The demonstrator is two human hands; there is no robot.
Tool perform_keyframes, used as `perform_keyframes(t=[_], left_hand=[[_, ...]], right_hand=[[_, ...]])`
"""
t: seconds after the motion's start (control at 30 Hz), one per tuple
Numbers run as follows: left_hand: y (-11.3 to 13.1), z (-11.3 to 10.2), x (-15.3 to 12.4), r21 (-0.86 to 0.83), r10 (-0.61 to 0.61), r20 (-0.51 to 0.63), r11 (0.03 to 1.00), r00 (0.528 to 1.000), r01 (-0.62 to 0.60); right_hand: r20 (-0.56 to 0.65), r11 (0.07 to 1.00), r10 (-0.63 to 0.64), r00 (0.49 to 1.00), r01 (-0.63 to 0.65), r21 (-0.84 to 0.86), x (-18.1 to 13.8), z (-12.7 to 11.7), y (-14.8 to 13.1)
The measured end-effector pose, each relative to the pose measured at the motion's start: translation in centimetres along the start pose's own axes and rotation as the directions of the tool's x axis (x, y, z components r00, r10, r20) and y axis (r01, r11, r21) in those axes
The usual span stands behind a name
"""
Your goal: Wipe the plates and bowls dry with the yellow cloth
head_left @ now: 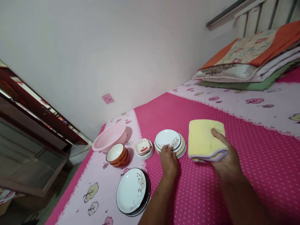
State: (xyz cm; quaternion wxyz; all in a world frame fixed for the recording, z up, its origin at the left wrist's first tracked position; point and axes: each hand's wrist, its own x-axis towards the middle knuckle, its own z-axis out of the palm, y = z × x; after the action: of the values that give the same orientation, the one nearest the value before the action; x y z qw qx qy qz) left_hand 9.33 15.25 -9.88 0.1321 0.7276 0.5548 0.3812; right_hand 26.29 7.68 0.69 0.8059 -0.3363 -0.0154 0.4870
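The person's right hand [226, 156] grasps a folded, soft yellow cloth with purple edging [203, 140], thumb on top and the other fingers beneath, above the pink, white-dotted bed cover [199, 200]. The left hand [168, 159] reaches to the near rim of a round white dark-rimmed plate with a brown floral print [165, 138], which tops a stack just left of the cloth. The fingers touch that rim, though whether they grip it or only rest there is hard to tell. Further left sit 1 stack of small white dishes [143, 147], 1 stack of round orange bowls with white insides [116, 153] and a pale pink basin [109, 137]; nearer lies 1 stack of larger white floral plates [130, 191].
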Motion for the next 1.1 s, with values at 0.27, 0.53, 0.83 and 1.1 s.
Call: perform_keyframes(t=[0.27,0.53,0.83,1.1], left_hand=[[2.0,-2.4,-7.1,-0.116,0.065,0.071,0.992,0.995,-0.056],[-2.8,-7.2,-13.2,-0.024,-0.166,0.112,0.985,0.98,0.17],[-3.1,-6.4,-13.6,0.072,-0.175,0.092,0.983,0.98,0.169],[-2.7,-6.9,-13.2,0.003,-0.211,0.112,0.977,0.971,0.212]], right_hand=[[-0.043,0.999,-0.033,0.999,0.034,0.04,0.8,-0.1,0.3],[0.062,0.99,0.027,0.998,-0.018,-0.14,0.3,0.0,1.3],[0.466,0.707,0.27,0.842,0.156,-0.69,-1.7,0.5,8.7],[0.599,0.151,0.18,0.78,0.58,-0.8,-4.2,-3.1,16.0]])
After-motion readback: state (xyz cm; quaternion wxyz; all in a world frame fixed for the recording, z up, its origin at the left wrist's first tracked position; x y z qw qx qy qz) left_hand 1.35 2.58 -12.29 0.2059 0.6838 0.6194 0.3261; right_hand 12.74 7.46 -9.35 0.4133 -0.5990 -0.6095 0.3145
